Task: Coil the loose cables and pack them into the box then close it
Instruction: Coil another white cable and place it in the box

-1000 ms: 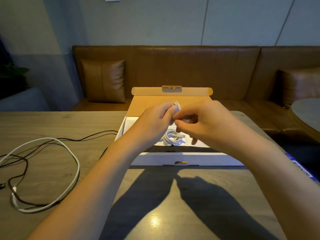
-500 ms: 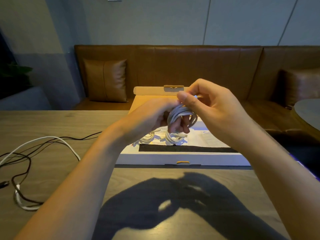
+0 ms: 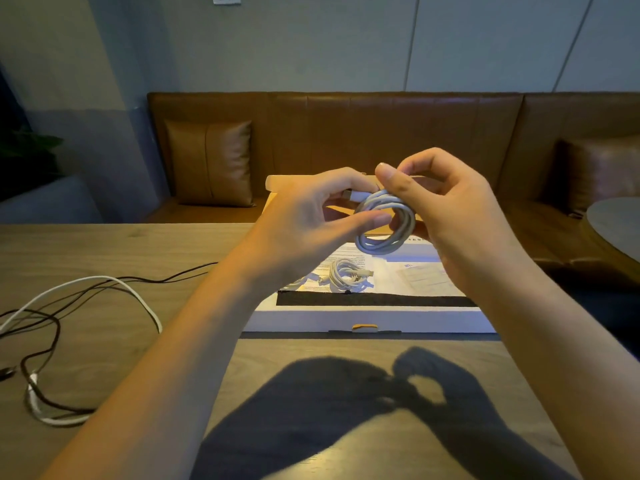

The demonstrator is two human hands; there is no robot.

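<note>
Both hands hold a coiled white cable (image 3: 388, 233) in the air above the open white box (image 3: 370, 320). My right hand (image 3: 446, 209) pinches the top of the coil. My left hand (image 3: 311, 220) grips its left side, with the plug end between thumb and fingers. Inside the box lies another small coiled white cable (image 3: 348, 274) on printed paper, and a further coil is partly hidden behind my left wrist. The box lid (image 3: 277, 183) stands open at the back. A loose white cable (image 3: 138, 296) and a loose dark cable (image 3: 52, 327) lie tangled on the table at the left.
The wooden table (image 3: 311, 358) carries the box at its far middle. A brown leather bench (image 3: 381, 140) with a cushion (image 3: 209, 162) runs behind it. A round table (image 3: 616, 223) edge shows at the right.
Both hands have lifted the coil from just over the box up into the air, and the loops now hang open as a round coil between the hands.
</note>
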